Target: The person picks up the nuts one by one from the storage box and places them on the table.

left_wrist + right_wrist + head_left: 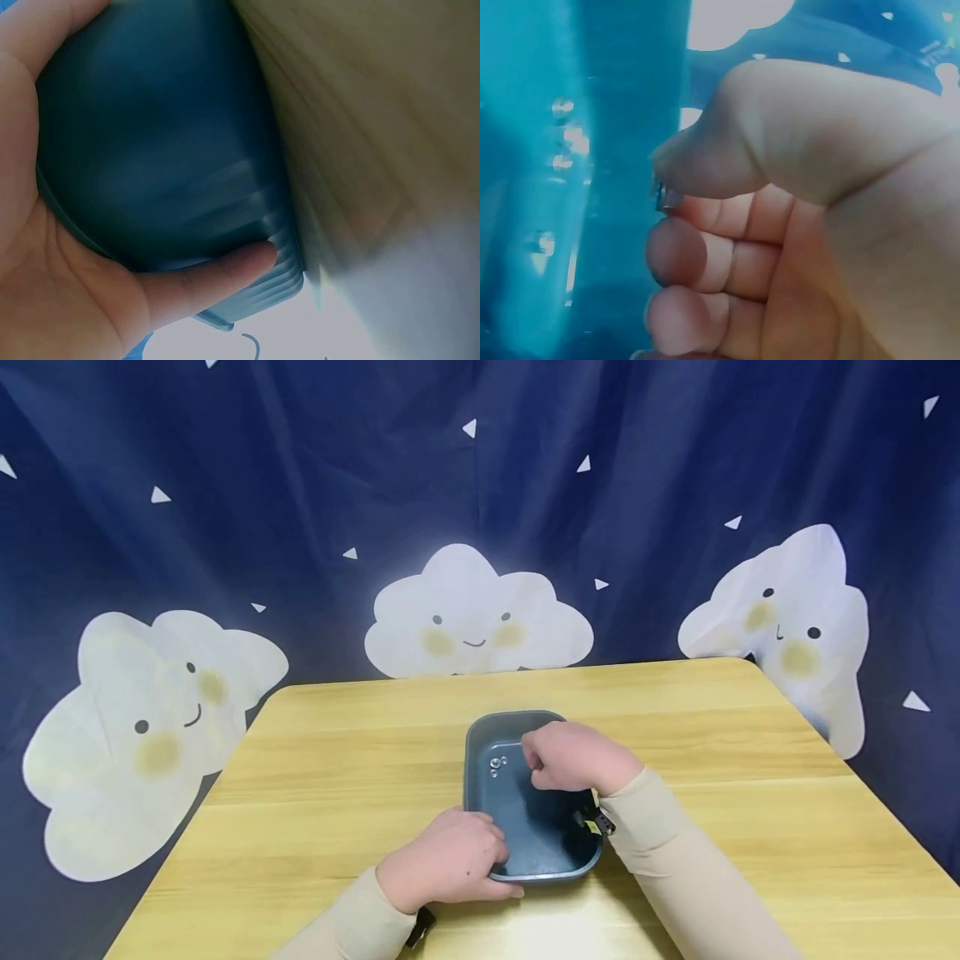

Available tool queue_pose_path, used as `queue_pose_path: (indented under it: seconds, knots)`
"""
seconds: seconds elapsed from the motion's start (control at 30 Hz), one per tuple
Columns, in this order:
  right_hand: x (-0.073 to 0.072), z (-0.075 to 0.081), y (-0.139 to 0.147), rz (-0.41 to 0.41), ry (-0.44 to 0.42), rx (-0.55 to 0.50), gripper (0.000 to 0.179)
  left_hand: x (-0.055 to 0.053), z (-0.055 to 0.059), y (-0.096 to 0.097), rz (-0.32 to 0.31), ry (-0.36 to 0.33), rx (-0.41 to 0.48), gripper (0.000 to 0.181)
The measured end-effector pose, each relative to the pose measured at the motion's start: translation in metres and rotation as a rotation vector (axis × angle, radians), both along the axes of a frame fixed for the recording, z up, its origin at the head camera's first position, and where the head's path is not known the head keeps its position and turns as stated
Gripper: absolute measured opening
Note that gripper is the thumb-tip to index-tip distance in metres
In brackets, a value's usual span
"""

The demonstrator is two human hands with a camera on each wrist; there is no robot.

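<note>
A dark blue-green rectangular tray (525, 831) with rounded corners rests on the table. My left hand (453, 857) grips its near left corner, fingers over the rim inside; the left wrist view shows the thumb (217, 277) along the outer wall. Over the far right part of the tray is my right hand (581, 756), fingers curled. Between thumb and index finger it pinches a small shiny metal nut (669, 199), largely covered by the fingertips. Several small shiny nuts (495, 763) lie close together on the tray floor, left of the right hand.
The tray stands on a light wood-grain table (337, 760). Behind the table hangs a dark blue curtain (420, 468) printed with white clouds and small triangles. A black strap piece (600, 821) on the right wrist overlaps the tray's right rim in the head view.
</note>
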State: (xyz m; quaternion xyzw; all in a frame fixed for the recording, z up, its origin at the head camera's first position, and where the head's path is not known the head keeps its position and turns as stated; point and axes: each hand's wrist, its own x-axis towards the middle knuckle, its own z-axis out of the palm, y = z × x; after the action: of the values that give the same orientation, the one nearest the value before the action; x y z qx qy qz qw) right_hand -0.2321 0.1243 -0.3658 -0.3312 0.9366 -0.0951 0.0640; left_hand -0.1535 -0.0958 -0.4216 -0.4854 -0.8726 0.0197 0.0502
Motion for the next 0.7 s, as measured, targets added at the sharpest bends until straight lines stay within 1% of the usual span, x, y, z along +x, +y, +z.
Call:
queue_pose_path:
  seconds: [0.1, 0.3, 0.5, 0.7]
  knots:
    - [0.003, 0.008, 0.003, 0.009, 0.002, -0.027, 0.014, 0.0, 0.0, 0.0, -0.003, 0.006, 0.008, 0.049]
    - [0.008, 0.017, 0.011, -0.01, -0.023, -0.047, 0.012, 0.0, -0.001, -0.001, -0.014, 0.02, 0.014, 0.049]
    - [0.009, 0.02, 0.02, -0.035, -0.02, -0.049, 0.01, 0.0, -0.002, 0.0, -0.011, 0.014, 0.017, 0.05]
    - [0.004, 0.022, 0.032, -0.037, -0.022, -0.059, 0.011, 0.0, -0.003, -0.001, -0.011, 0.025, 0.023, 0.05]
